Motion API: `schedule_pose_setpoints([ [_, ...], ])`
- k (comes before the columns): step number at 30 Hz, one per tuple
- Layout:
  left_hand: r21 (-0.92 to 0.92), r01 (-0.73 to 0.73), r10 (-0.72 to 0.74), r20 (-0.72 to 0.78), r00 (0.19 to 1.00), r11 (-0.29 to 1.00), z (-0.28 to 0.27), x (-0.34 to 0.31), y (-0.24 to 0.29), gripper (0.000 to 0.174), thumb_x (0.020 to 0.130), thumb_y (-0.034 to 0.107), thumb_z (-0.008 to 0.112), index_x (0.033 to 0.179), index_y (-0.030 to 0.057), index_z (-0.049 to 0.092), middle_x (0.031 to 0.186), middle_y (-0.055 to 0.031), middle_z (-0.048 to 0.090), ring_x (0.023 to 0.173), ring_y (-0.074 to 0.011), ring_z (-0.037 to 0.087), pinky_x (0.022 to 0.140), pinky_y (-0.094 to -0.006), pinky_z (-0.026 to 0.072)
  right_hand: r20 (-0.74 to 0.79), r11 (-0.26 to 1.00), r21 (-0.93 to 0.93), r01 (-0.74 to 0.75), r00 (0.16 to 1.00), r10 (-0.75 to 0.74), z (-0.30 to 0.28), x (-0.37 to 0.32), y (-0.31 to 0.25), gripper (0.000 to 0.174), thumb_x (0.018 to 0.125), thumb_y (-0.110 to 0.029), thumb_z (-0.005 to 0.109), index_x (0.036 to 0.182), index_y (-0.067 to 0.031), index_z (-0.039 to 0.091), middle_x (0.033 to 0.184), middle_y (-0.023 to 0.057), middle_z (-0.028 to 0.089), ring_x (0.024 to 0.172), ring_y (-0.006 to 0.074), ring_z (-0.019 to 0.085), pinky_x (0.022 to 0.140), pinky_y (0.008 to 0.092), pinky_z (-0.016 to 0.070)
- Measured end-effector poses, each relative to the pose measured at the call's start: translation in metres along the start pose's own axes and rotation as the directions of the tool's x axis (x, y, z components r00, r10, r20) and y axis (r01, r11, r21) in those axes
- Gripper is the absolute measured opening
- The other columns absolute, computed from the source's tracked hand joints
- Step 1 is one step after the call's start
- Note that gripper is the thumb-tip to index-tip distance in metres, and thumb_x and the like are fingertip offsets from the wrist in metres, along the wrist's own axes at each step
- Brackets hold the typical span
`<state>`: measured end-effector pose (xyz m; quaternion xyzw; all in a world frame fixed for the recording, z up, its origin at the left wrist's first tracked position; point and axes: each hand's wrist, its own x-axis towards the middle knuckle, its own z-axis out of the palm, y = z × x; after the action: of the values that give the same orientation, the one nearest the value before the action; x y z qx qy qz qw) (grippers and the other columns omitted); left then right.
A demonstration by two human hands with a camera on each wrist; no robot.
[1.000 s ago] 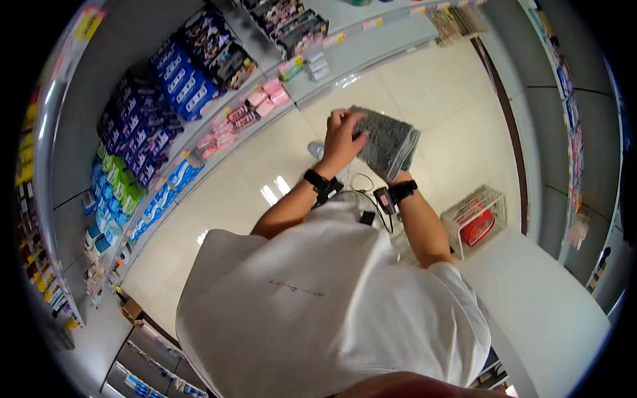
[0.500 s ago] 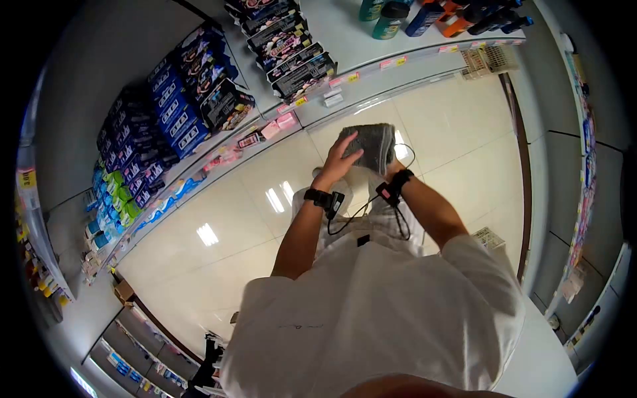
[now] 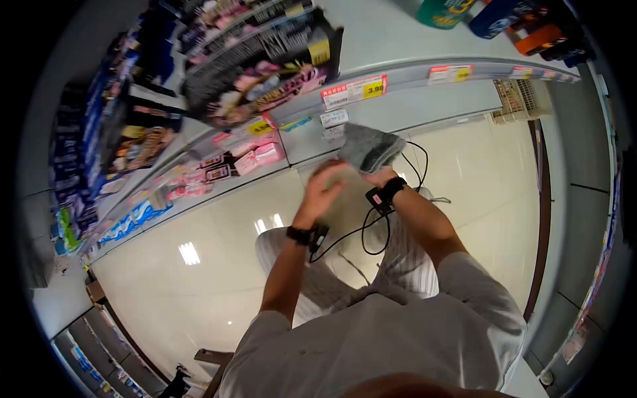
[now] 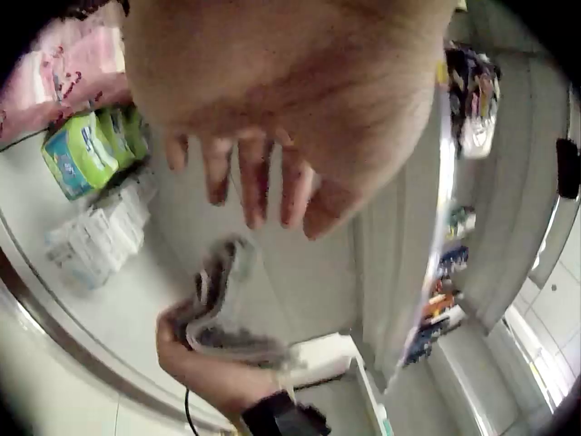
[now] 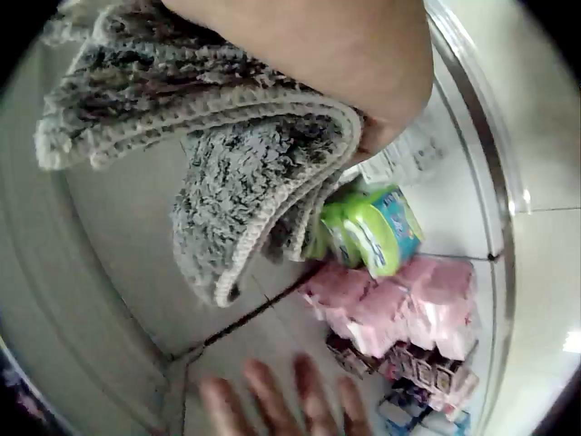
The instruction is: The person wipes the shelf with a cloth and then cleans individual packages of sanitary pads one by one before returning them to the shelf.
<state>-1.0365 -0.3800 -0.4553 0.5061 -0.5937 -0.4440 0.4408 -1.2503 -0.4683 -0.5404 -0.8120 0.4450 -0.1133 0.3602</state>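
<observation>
A folded grey cloth (image 3: 369, 147), fuzzy with a pale stitched edge, is gripped at one end by my right hand (image 3: 381, 176). In the right wrist view the layers of the cloth (image 5: 245, 182) curve and hang from that hand, its fingertips partly hidden. My left hand (image 3: 321, 196) is just left of the cloth and apart from it, blurred in the head view. Its palm and extended fingers show in the left wrist view, where the left hand (image 4: 290, 100) holds nothing. Both hands are in front of the low shelf.
Small white packs (image 4: 102, 232), green packs (image 5: 386, 232) and pink packs (image 5: 399, 304) sit on the bottom shelf. Dark flowered packages (image 3: 265, 73) and bottles (image 3: 444, 10) stand above. A beige basket (image 3: 521, 99) is at the far right. Black cables (image 3: 365, 232) hang between the wrists.
My left hand has come off the cloth and drawn back to the left. The right hand has carried the cloth toward the lower shelf, and the shelves appear closer.
</observation>
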Motion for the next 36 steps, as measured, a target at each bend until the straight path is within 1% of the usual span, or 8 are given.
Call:
schedule_pose_setpoints([
  [3, 0.380, 0.112, 0.023, -0.332, 0.943, 0.918, -0.035, 0.011, -0.051, 0.035, 0.083, 0.009, 0.071, 0.117, 0.0046, 0.065, 0.111, -0.0154, 0.067, 0.104, -0.0334, 0.065, 0.092, -0.0394, 0.0499, -0.048, 0.981, -0.143, -0.134, 0.991, 0.128, 0.021, 0.032, 0.079, 0.055, 0.094, -0.040, 0.049, 0.141, -0.0106, 0.051, 0.149, 0.0135, 0.046, 0.139, 0.0352, 0.037, 0.117, 0.0461, 0.0246],
  [5, 0.450, 0.102, 0.035, -0.286, 0.958, 0.887, -0.044, 0.025, -0.110, 0.034, 0.083, 0.015, 0.071, 0.115, 0.0052, 0.065, 0.111, -0.0158, 0.067, 0.104, -0.0364, 0.064, 0.089, -0.0422, 0.0509, -0.329, 0.774, 0.634, 0.004, 0.906, 0.265, 0.039, 0.065, 0.103, 0.053, 0.095, -0.045, 0.045, 0.133, -0.0102, 0.056, 0.139, 0.0104, 0.055, 0.128, 0.0328, 0.049, 0.112, 0.0424, 0.0350],
  [6, 0.453, 0.100, 0.037, -0.283, 0.958, 0.886, -0.043, 0.031, -0.138, 0.034, 0.083, 0.015, 0.071, 0.115, 0.0052, 0.065, 0.111, -0.0158, 0.067, 0.104, -0.0364, 0.064, 0.089, -0.0422, 0.0509, -0.331, 0.305, 0.930, 0.205, 0.829, 0.452, 0.038, 0.074, 0.098, 0.053, 0.096, -0.048, 0.043, 0.131, -0.0105, 0.057, 0.136, 0.0090, 0.058, 0.124, 0.0317, 0.053, 0.110, 0.0416, 0.0385],
  [7, 0.516, 0.108, 0.037, -0.262, 0.964, 0.850, -0.041, 0.044, -0.161, 0.036, 0.083, 0.019, 0.072, 0.115, 0.0065, 0.064, 0.110, -0.0146, 0.067, 0.102, -0.0362, 0.064, 0.088, -0.0435, 0.0511, 0.095, -0.589, 0.772, 0.237, 0.875, 0.475, 0.003, 0.083, 0.057, 0.055, 0.096, -0.050, 0.040, 0.133, -0.0116, 0.056, 0.138, 0.0082, 0.057, 0.124, 0.0308, 0.053, 0.110, 0.0429, 0.0387],
  [27, 0.754, 0.052, -0.008, -0.062, 0.998, 0.655, 0.020, 0.102, -0.234, 0.049, 0.069, 0.021, 0.083, 0.111, 0.0064, 0.062, 0.111, -0.0126, 0.059, 0.102, -0.0355, 0.059, 0.087, -0.0431, 0.0506, -0.187, -0.326, 0.836, 0.442, 0.787, 0.587, 0.004, 0.111, 0.067, 0.057, 0.100, -0.053, 0.036, 0.132, -0.0099, 0.055, 0.137, 0.0106, 0.055, 0.126, 0.0329, 0.052, 0.110, 0.0488, 0.0389],
  [30, 0.562, 0.063, 0.034, -0.161, 0.986, 0.825, 0.021, 0.113, -0.217, 0.034, 0.075, 0.019, 0.081, 0.101, 0.0046, 0.064, 0.107, -0.0102, 0.064, 0.096, -0.0288, 0.063, 0.083, -0.0380, 0.0520, -0.321, -0.191, 0.834, 0.518, 0.737, 0.595, 0.005, 0.109, 0.069, 0.056, 0.100, -0.052, 0.037, 0.133, -0.0092, 0.054, 0.139, 0.0097, 0.054, 0.126, 0.0314, 0.051, 0.110, 0.0464, 0.0387],
  [33, -0.119, 0.203, -0.219, -0.141, 0.965, 0.972, 0.018, 0.123, -0.221, 0.032, 0.082, 0.011, 0.076, 0.110, 0.0051, 0.063, 0.103, -0.0074, 0.068, 0.092, -0.0197, 0.067, 0.082, -0.0319, 0.0530, -0.523, 0.045, 0.786, 0.616, 0.626, 0.578, 0.010, 0.111, 0.078, 0.055, 0.101, -0.049, 0.040, 0.136, -0.0066, 0.050, 0.139, 0.0099, 0.051, 0.128, 0.0273, 0.049, 0.109, 0.0412, 0.0383],
  [36, -0.715, 0.100, -0.272, -0.130, 0.954, 0.692, 0.018, 0.120, -0.193, 0.037, 0.093, 0.003, 0.062, 0.128, 0.0046, 0.048, 0.111, -0.0072, 0.068, 0.099, -0.0139, 0.065, 0.090, -0.0300, 0.0503, -0.796, 0.679, 0.497, 0.540, 0.596, 0.109, 0.013, 0.108, 0.057, 0.062, 0.098, -0.041, 0.053, 0.143, -0.0012, 0.041, 0.139, 0.0139, 0.047, 0.129, 0.0256, 0.045, 0.110, 0.0384, 0.0354],
])
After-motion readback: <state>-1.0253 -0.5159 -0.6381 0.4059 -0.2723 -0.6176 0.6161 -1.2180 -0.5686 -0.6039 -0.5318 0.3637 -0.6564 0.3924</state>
